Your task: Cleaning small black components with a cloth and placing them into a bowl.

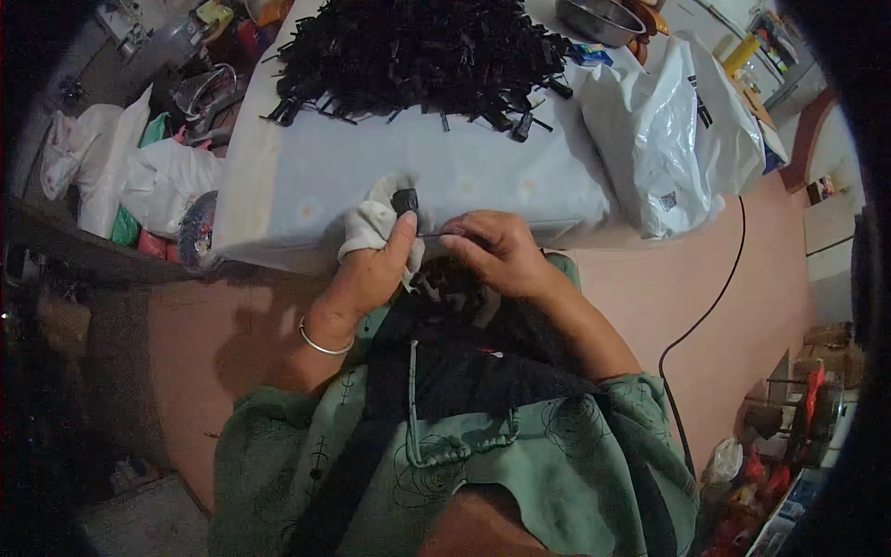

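Note:
My left hand [379,265], with a bangle at the wrist, is closed around a white cloth [368,223] and a small black plastic part [406,199]. Its thumb presses on the part at the table's near edge. Just to the right, my right hand [497,252] pinches a thin dark tool [432,234], whose tip points left toward the black part. Whether tip and part touch, I cannot tell; most of the tool is hidden in the fingers. Below both hands, black pieces [450,286] lie in the shadow at my lap.
A big heap of black plastic parts [418,56] covers the far side of the white-covered table [343,153]. On its right stands a white plastic bag [650,139], with a metal bowl [601,20] behind. Stuffed bags [167,186] crowd the left. A black cable [701,316] runs down the right.

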Action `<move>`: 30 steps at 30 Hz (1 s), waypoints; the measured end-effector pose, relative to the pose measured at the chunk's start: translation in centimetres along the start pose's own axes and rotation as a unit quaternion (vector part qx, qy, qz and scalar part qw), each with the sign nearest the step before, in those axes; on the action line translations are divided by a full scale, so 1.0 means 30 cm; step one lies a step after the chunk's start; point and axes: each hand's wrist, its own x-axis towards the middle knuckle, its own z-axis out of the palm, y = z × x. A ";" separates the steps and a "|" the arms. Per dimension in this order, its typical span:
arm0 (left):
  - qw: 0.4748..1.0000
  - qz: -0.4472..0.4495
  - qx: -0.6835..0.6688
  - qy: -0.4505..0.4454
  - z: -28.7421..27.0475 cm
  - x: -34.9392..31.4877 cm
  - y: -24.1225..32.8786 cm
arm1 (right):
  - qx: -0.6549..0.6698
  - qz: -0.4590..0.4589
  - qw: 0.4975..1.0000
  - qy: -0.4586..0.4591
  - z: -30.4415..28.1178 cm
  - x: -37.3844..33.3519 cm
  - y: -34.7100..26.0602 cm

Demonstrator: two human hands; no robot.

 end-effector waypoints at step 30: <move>0.993 0.076 0.086 -0.021 0.029 -0.009 -0.092 | 0.055 0.070 0.996 -0.011 0.041 0.010 -0.033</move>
